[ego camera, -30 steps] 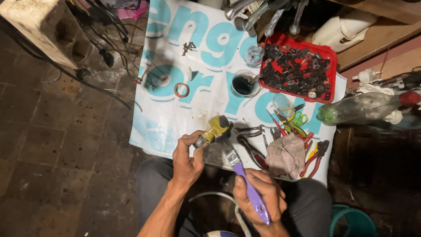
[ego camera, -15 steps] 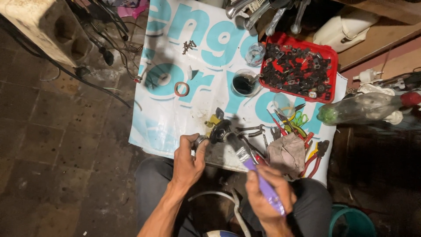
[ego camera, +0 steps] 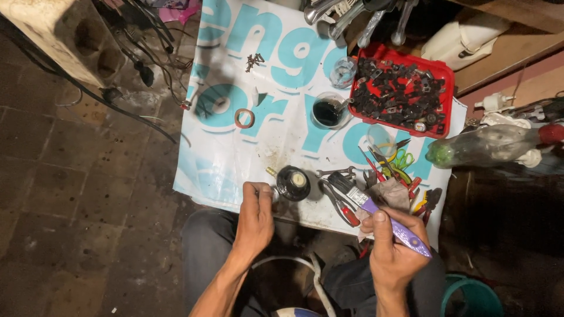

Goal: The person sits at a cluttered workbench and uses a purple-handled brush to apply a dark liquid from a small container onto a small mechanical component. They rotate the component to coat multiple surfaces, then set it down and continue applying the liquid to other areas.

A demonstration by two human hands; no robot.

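Observation:
My left hand [ego camera: 256,212] is closed around the near end of a small metal part with a round black head [ego camera: 293,182] and a brass tip, held just over the near edge of the white and blue printed sheet [ego camera: 235,147]. My right hand [ego camera: 392,249] grips the purple handle of a brush [ego camera: 376,210]. Its dark bristled head points toward the black part and stops a little short of it.
A red tray of dark metal parts [ego camera: 439,69] sits at the back right. A cup of dark liquid [ego camera: 328,111], a tape ring [ego camera: 244,118], pliers, a wrench and a rag [ego camera: 392,192] lie nearby. A green bottle [ego camera: 482,145] lies right. Cables cross the tiled floor on the left.
My left hand turned the small part, so its round black head now faces up instead of the yellow side. My right hand drew the brush back to the right, off the part.

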